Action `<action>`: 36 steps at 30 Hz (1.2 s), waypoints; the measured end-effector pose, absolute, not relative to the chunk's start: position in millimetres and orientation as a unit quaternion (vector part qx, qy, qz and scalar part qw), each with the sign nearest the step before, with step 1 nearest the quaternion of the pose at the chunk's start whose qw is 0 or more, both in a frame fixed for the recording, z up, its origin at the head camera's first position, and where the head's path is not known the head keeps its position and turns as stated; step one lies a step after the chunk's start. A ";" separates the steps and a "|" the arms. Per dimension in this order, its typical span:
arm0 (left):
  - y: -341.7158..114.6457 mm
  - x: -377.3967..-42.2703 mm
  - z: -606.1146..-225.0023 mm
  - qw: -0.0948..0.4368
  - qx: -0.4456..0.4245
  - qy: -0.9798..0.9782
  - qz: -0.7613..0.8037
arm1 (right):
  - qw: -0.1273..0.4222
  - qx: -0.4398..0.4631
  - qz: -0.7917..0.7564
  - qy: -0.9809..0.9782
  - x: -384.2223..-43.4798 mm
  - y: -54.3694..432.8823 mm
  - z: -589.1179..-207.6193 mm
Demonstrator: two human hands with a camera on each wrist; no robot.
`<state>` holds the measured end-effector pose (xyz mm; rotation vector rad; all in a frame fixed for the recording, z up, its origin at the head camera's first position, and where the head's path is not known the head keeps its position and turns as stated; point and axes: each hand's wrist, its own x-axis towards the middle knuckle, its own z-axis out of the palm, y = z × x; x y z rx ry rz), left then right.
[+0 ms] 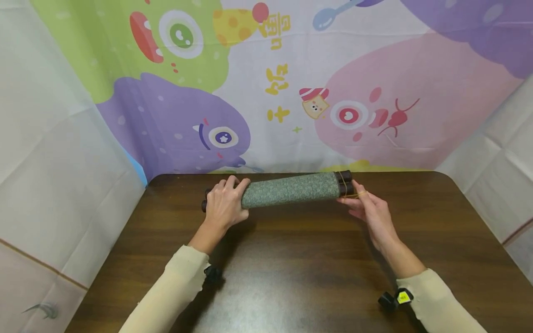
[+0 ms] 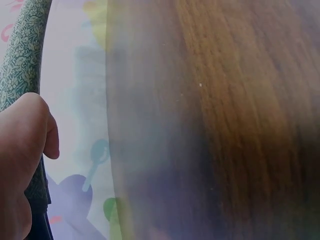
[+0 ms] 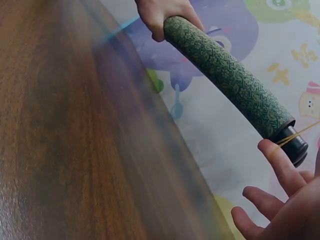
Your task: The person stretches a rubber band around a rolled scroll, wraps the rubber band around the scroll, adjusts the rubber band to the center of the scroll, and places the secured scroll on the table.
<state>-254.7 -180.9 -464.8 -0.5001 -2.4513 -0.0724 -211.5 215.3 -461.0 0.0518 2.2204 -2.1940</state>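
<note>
A rolled scroll (image 1: 291,190) in green patterned fabric is held above the table, tilted slightly up toward its right end. Dark rod ends (image 1: 345,176) stick out in a pair at each side. My left hand (image 1: 226,203) grips the scroll near its left end, thumb below and fingers over the top. A thin yellow rubber band (image 3: 303,132) loops round the right rod ends. At that end, my right hand (image 1: 374,215) has the band hooked and stretched outward on its index finger and thumb. In the right wrist view, its other fingers (image 3: 262,200) are spread apart.
The brown wooden table (image 1: 291,259) lies beneath both hands. A cloth (image 1: 283,143) with cartoon monsters hangs right behind its far edge. Pale sheets (image 1: 58,138) stand along the left and right sides.
</note>
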 end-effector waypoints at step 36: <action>-193.6 -253.1 -467.0 0.302 -0.283 -0.910 0.023 | 0.087 0.065 -0.718 0.688 -213.2 217.3 -466.5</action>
